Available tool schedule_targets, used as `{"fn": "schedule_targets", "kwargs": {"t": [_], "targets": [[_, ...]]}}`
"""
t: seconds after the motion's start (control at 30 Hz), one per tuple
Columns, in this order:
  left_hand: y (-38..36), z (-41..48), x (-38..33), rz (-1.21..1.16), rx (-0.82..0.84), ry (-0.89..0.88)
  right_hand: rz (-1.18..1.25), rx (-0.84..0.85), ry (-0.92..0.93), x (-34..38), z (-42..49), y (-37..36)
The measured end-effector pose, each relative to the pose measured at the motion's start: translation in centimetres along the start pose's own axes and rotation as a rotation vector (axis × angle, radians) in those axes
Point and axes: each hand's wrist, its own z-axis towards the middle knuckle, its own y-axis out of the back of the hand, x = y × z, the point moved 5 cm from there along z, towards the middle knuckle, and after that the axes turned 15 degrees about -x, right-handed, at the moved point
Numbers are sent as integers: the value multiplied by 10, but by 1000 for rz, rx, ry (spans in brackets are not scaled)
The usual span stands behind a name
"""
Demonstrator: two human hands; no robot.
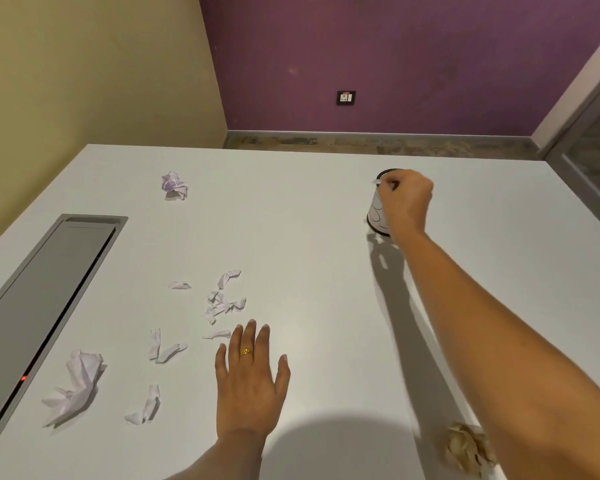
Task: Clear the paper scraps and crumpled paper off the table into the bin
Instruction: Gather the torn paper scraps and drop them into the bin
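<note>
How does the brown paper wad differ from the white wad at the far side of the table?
Colour: the brown wad is tan, the far white wad is white with a lilac tint.
Place: the brown wad lies near right, the white wad far left.
View: the right forearm hides part of the brown wad; the white wad shows whole.
Both are crumpled and lie on the table.

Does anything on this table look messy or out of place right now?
Torn paper scraps lie scattered left of centre, with a crumpled sheet at the near left and a crumpled ball farther back. A brown wad sits alone at the near right, partly under the right forearm. The bin stands upright.
</note>
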Motion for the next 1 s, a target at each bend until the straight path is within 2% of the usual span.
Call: {"fn": "schedule_targets", "kwargs": {"t": [0.1, 0.33, 0.57, 0.73, 0.87, 1.0], "targets": [[-1, -1, 0, -10, 14, 3, -57, -50, -31, -12, 20, 9], [4, 1, -2, 14, 27, 8, -121, 38, 45, -20, 32, 4], [5, 1, -2, 43, 36, 8, -211, 39, 93, -20, 27, -5], [4, 0, -1, 53, 34, 3, -107, 0, 157, -6, 11, -9], [8, 2, -3, 65, 28, -2, 58, 140, 223, 14, -24, -28], [11, 2, -4, 68, 16, -7, 198, 464, 249, 32, -82, -57]]}}
